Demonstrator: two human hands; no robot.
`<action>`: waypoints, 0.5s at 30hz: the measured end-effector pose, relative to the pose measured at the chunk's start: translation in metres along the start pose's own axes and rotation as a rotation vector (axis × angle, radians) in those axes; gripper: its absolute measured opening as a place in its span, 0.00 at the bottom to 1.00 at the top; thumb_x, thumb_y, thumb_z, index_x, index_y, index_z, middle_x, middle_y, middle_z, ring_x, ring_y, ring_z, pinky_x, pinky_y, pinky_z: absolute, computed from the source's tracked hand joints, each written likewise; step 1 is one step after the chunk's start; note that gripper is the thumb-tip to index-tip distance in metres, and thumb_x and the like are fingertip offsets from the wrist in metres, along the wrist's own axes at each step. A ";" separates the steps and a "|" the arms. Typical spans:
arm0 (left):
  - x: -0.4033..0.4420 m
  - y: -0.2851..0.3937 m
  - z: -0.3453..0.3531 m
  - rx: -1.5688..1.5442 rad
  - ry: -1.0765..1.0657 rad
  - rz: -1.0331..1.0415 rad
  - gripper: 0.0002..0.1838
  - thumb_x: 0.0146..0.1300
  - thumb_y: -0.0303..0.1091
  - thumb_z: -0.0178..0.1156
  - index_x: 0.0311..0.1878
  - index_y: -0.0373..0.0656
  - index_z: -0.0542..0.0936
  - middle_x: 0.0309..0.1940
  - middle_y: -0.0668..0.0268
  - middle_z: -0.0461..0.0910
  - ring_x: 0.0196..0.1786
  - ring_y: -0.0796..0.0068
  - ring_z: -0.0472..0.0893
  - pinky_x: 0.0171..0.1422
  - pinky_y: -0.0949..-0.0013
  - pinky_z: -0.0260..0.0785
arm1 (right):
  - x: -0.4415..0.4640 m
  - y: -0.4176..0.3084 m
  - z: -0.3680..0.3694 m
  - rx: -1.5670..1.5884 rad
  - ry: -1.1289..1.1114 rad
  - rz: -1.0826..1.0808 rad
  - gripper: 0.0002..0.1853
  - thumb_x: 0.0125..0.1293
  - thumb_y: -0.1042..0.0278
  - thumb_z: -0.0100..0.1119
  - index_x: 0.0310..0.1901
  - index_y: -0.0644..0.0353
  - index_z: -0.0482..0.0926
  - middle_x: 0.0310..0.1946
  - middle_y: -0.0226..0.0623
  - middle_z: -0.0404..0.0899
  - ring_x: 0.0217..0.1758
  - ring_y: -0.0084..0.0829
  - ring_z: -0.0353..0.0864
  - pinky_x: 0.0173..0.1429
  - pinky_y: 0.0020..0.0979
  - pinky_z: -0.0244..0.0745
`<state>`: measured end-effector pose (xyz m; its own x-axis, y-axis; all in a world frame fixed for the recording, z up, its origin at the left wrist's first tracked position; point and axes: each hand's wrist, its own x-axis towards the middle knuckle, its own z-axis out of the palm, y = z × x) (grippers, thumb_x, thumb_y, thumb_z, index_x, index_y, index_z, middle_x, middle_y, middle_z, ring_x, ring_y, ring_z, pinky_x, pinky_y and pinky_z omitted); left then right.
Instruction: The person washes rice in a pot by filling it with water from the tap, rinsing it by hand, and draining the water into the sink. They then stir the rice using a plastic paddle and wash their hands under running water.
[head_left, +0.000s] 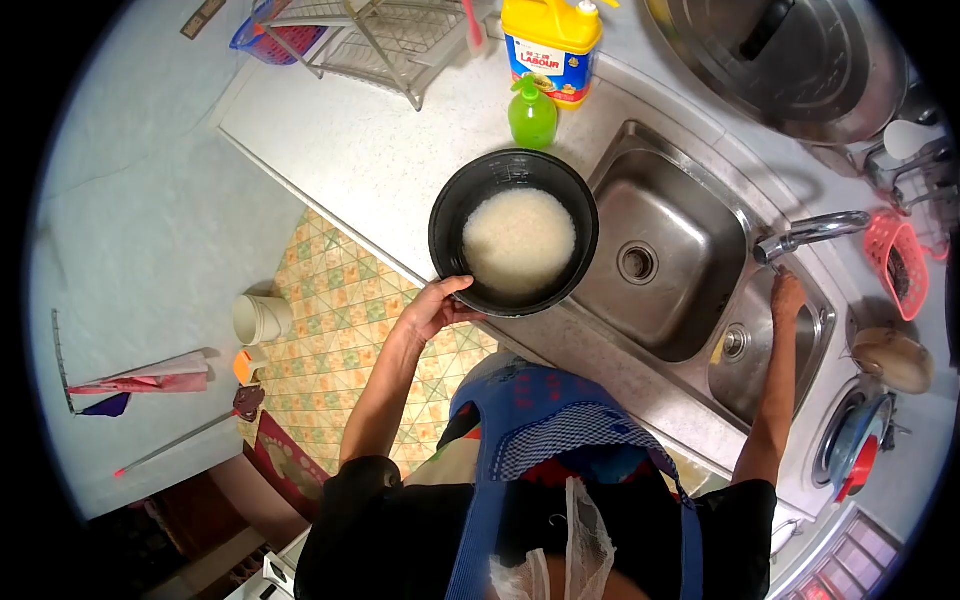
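Note:
A black pot [440, 215] stands on the counter beside the sink, close to its front edge. White rice [520, 240] lies in it, and the liquid over it looks cloudy. My left hand [440, 306] grips the near-left side of the pot, thumb over the rim and fingers below it. On the far right, my right hand [788, 294] reaches over the smaller sink bowl to the chrome faucet [820, 230]. Its fingers are closed at the faucet's lower end, partly hidden there. No stream of water shows.
A large sink bowl [690, 260] lies right of the pot. Behind the pot stand a green pump bottle [533, 118] and a yellow-and-blue detergent jug [552, 50]. A metal rack [380, 45] is at the back left, a large lid [780, 60] at the back right.

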<state>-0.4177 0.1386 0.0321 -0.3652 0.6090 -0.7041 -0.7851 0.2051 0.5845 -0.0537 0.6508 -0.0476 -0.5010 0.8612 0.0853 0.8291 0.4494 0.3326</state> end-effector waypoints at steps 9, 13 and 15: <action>-0.001 0.001 0.003 -0.006 0.000 0.005 0.21 0.52 0.37 0.59 0.45 0.32 0.70 0.37 0.53 0.76 0.40 0.62 0.77 0.46 0.57 0.73 | -0.005 -0.002 -0.015 0.108 0.051 -0.069 0.13 0.56 0.66 0.48 0.43 0.52 0.75 0.28 0.43 0.78 0.30 0.43 0.78 0.33 0.42 0.72; 0.000 -0.002 -0.001 -0.009 -0.004 0.005 0.22 0.52 0.37 0.59 0.45 0.31 0.70 0.38 0.52 0.76 0.41 0.62 0.77 0.47 0.57 0.73 | -0.016 -0.016 -0.033 -0.062 0.075 -0.068 0.15 0.57 0.67 0.47 0.46 0.51 0.74 0.40 0.45 0.75 0.42 0.43 0.76 0.41 0.38 0.72; -0.002 -0.001 -0.001 -0.017 -0.032 0.009 0.24 0.51 0.37 0.60 0.47 0.32 0.68 0.40 0.53 0.75 0.43 0.62 0.76 0.47 0.57 0.73 | -0.026 -0.051 -0.079 0.025 0.147 -0.180 0.14 0.58 0.68 0.47 0.47 0.52 0.74 0.47 0.43 0.72 0.48 0.41 0.73 0.48 0.36 0.69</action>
<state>-0.4167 0.1362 0.0319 -0.3565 0.6351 -0.6852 -0.7901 0.1865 0.5840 -0.1025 0.5863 0.0075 -0.6709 0.7233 0.1633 0.7278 0.6001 0.3319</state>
